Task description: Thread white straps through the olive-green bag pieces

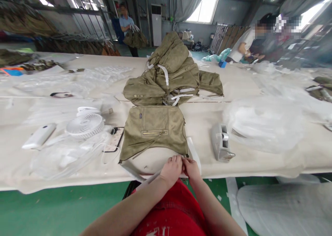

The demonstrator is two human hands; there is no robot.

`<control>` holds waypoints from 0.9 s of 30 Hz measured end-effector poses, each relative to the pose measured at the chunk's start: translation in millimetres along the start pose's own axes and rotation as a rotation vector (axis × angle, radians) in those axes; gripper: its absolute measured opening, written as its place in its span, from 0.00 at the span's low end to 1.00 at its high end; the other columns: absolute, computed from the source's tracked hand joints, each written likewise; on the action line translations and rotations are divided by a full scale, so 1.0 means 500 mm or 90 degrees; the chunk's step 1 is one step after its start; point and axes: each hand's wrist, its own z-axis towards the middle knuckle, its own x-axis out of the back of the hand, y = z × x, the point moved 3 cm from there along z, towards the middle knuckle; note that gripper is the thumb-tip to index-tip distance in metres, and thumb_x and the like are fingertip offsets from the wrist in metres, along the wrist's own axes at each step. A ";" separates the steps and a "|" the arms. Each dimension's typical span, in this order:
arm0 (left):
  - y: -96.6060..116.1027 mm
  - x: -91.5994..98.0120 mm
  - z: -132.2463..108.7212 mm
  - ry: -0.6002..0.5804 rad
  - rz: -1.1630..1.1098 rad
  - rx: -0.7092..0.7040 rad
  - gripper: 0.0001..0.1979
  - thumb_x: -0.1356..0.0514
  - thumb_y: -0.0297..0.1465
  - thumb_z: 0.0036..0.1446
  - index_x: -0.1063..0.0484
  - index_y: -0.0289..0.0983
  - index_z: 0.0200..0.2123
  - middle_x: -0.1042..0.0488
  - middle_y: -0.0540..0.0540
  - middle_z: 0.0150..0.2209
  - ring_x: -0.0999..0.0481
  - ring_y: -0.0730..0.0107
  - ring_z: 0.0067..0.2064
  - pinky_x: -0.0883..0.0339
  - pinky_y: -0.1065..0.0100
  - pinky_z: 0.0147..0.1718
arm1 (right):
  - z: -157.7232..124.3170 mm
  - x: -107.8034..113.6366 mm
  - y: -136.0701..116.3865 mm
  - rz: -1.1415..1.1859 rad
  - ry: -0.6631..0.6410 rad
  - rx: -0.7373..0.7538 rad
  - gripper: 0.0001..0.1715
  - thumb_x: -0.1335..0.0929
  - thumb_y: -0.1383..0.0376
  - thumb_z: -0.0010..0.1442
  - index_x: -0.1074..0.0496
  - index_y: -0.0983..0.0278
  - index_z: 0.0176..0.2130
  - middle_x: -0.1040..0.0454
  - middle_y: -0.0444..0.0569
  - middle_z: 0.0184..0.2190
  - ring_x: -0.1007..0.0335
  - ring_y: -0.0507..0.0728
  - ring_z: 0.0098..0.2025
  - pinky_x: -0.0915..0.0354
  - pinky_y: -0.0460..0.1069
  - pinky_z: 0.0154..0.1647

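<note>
An olive-green bag lies flat on the table in front of me, with a zipped pocket on its face and a strap wrapped in white running along the near side. My left hand and my right hand meet at the bag's near right corner, where the strap joins it. The fingers of both are closed in a pinch. What exactly sits between the fingertips is hidden, though the strap end is right there. Behind the bag rises a pile of similar olive bags with white-wrapped handles.
A tape dispenser stands to the right, beside clear plastic bags. On the left are a white fan, a white box-like device and a phone. One person carries bags at the back; another works at far right.
</note>
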 end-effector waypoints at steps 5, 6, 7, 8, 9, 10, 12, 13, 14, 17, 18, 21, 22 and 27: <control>-0.047 0.004 0.030 -0.203 -0.378 0.181 0.12 0.50 0.29 0.58 0.32 0.32 0.42 0.29 0.40 0.36 0.30 0.63 0.36 0.38 0.65 0.35 | 0.006 0.002 0.003 -0.101 0.002 0.047 0.25 0.36 0.46 0.51 0.38 0.61 0.16 0.42 0.39 0.07 0.51 0.49 0.10 0.55 0.46 0.11; -0.057 0.002 0.036 -0.245 -0.421 0.170 0.11 0.49 0.32 0.58 0.31 0.33 0.38 0.30 0.44 0.31 0.32 0.67 0.31 0.39 0.67 0.31 | 0.007 0.003 0.001 -0.126 -0.002 0.056 0.25 0.36 0.46 0.52 0.37 0.61 0.17 0.41 0.40 0.07 0.50 0.49 0.10 0.55 0.46 0.11; -0.068 -0.002 0.043 -0.281 -0.456 0.152 0.12 0.50 0.35 0.59 0.31 0.34 0.34 0.33 0.48 0.26 0.35 0.71 0.26 0.42 0.69 0.27 | 0.008 0.004 -0.001 -0.149 -0.009 0.060 0.25 0.37 0.46 0.52 0.36 0.61 0.18 0.40 0.40 0.08 0.50 0.49 0.10 0.54 0.46 0.12; -0.078 -0.006 0.047 -0.314 -0.494 0.136 0.16 0.52 0.39 0.59 0.32 0.34 0.31 0.36 0.50 0.23 0.39 0.74 0.23 0.44 0.70 0.24 | 0.008 0.005 -0.003 -0.171 -0.014 0.061 0.25 0.37 0.46 0.53 0.34 0.62 0.19 0.39 0.40 0.08 0.49 0.49 0.10 0.54 0.46 0.12; -0.087 -0.010 0.051 -0.341 -0.532 0.122 0.19 0.53 0.43 0.60 0.33 0.35 0.29 0.39 0.52 0.21 0.42 0.76 0.21 0.46 0.71 0.22 | 0.009 0.006 -0.006 -0.193 -0.021 0.058 0.24 0.37 0.47 0.53 0.32 0.62 0.20 0.38 0.40 0.08 0.49 0.49 0.10 0.54 0.46 0.11; -0.094 -0.014 0.054 -0.362 -0.565 0.109 0.21 0.54 0.46 0.59 0.34 0.35 0.28 0.40 0.53 0.21 0.45 0.77 0.20 0.48 0.72 0.21 | 0.010 0.008 -0.008 -0.217 -0.025 0.054 0.23 0.37 0.47 0.54 0.31 0.62 0.22 0.37 0.40 0.09 0.48 0.50 0.10 0.54 0.46 0.11; -0.103 -0.022 0.056 -0.390 -0.617 0.088 0.24 0.53 0.52 0.56 0.35 0.36 0.29 0.42 0.55 0.20 0.48 0.78 0.20 0.51 0.72 0.20 | 0.011 0.011 -0.014 -0.266 -0.017 0.049 0.21 0.37 0.50 0.54 0.29 0.62 0.23 0.35 0.41 0.09 0.46 0.50 0.10 0.52 0.45 0.12; -0.105 -0.026 0.057 -0.399 -0.637 0.080 0.25 0.52 0.54 0.55 0.35 0.36 0.30 0.43 0.55 0.20 0.49 0.79 0.20 0.52 0.72 0.20 | 0.011 0.013 -0.017 -0.288 -0.009 0.049 0.20 0.37 0.51 0.55 0.29 0.62 0.24 0.34 0.41 0.10 0.45 0.50 0.10 0.51 0.45 0.12; -0.106 -0.030 0.057 -0.406 -0.654 0.075 0.26 0.51 0.56 0.53 0.36 0.37 0.30 0.44 0.56 0.20 0.50 0.79 0.20 0.53 0.72 0.20 | 0.011 0.014 -0.020 -0.306 -0.002 0.052 0.20 0.37 0.51 0.55 0.28 0.62 0.24 0.33 0.41 0.10 0.44 0.50 0.11 0.50 0.45 0.12; -0.104 -0.042 0.059 -0.406 -0.681 0.075 0.27 0.51 0.57 0.52 0.37 0.37 0.30 0.45 0.56 0.20 0.51 0.79 0.20 0.55 0.72 0.19 | 0.011 0.014 -0.028 -0.350 0.013 0.070 0.20 0.38 0.52 0.56 0.28 0.62 0.24 0.32 0.41 0.11 0.41 0.50 0.12 0.48 0.44 0.13; -0.104 -0.046 0.060 -0.399 -0.683 0.079 0.26 0.51 0.56 0.53 0.37 0.37 0.30 0.45 0.57 0.20 0.50 0.79 0.19 0.55 0.72 0.19 | 0.011 0.013 -0.031 -0.366 0.017 0.078 0.20 0.38 0.52 0.56 0.28 0.61 0.23 0.32 0.41 0.11 0.40 0.50 0.12 0.47 0.45 0.13; -0.103 -0.057 0.066 -0.365 -0.668 0.094 0.20 0.51 0.49 0.56 0.37 0.37 0.28 0.43 0.56 0.19 0.47 0.77 0.20 0.52 0.71 0.21 | 0.008 0.005 -0.040 -0.414 0.031 0.100 0.22 0.38 0.52 0.58 0.29 0.60 0.21 0.32 0.43 0.11 0.39 0.51 0.13 0.46 0.45 0.15; -0.103 -0.058 0.068 -0.351 -0.658 0.097 0.19 0.50 0.47 0.56 0.37 0.37 0.26 0.43 0.55 0.19 0.46 0.77 0.21 0.50 0.70 0.22 | 0.005 0.003 -0.045 -0.432 0.028 0.107 0.22 0.39 0.53 0.58 0.30 0.60 0.20 0.32 0.44 0.11 0.39 0.52 0.13 0.45 0.46 0.15; -0.108 -0.047 0.064 -0.277 -0.614 0.114 0.12 0.46 0.38 0.53 0.35 0.36 0.23 0.39 0.53 0.20 0.41 0.73 0.25 0.47 0.69 0.26 | -0.042 0.039 -0.103 -0.466 0.010 0.184 0.18 0.39 0.55 0.59 0.25 0.62 0.33 0.28 0.44 0.17 0.35 0.53 0.17 0.41 0.46 0.22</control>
